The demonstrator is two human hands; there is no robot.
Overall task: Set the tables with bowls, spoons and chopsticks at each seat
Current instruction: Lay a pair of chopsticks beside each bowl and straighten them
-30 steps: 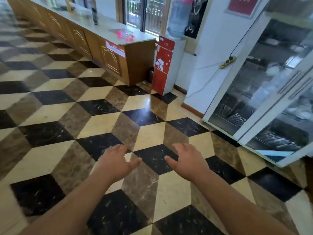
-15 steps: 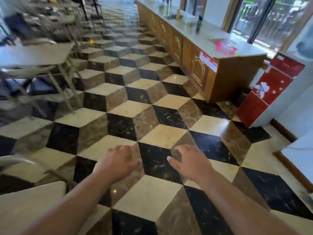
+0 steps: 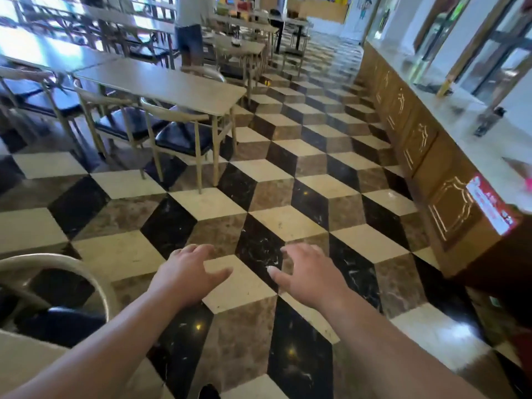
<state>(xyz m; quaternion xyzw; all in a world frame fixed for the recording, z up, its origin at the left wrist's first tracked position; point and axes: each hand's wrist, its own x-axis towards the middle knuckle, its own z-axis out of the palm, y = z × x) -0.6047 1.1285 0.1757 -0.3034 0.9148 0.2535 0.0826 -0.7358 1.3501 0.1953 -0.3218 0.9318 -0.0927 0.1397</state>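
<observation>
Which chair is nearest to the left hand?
The chair at the bottom left, its curved back left of the left hand; the others stand farther off at the table.

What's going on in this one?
A person faces down a restaurant aisle with both hands out over the patterned tile floor. The left hand and right hand are open and hold nothing: no bowls, spoons or chopsticks. The nearest dining table stands ahead to the left with black-seated chairs pushed in. A wooden counter runs along the right. Another person stands by the farther tables.
</observation>
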